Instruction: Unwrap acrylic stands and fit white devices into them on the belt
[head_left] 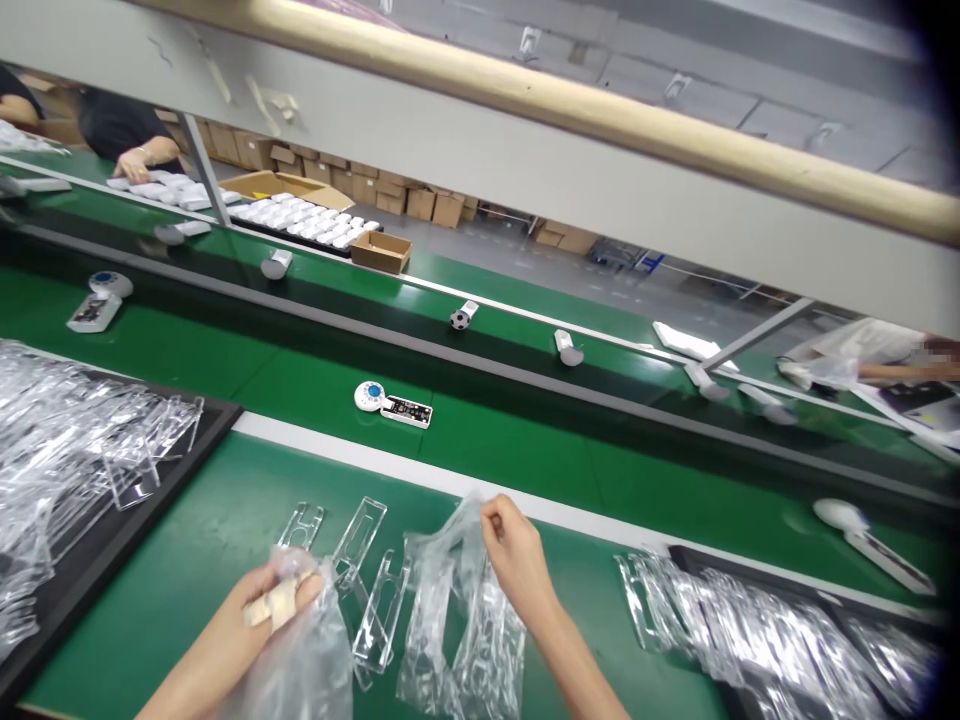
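My left hand (274, 605), with tape on its fingers, is closed on a crumpled clear plastic bag (311, 665) at the lower middle of the head view. My right hand (517, 550) pinches the upper edge of another stretch of clear bag (457, 620), which hangs toward me. Clear plastic pieces seem to lie in or under it; I cannot tell which. Between my hands, several loose clear plastic frames (381, 610) rest on the green table (202, 540). Whether both stretches belong to one bag is unclear.
A black tray (97, 590) heaped with clear parts stands at left, another heap of clear parts (742, 620) at right. Beyond the white strip, a white device with an open circuit-board handle (394, 404) lies on the green belt. Co-workers' hands (139, 162) show across the line.
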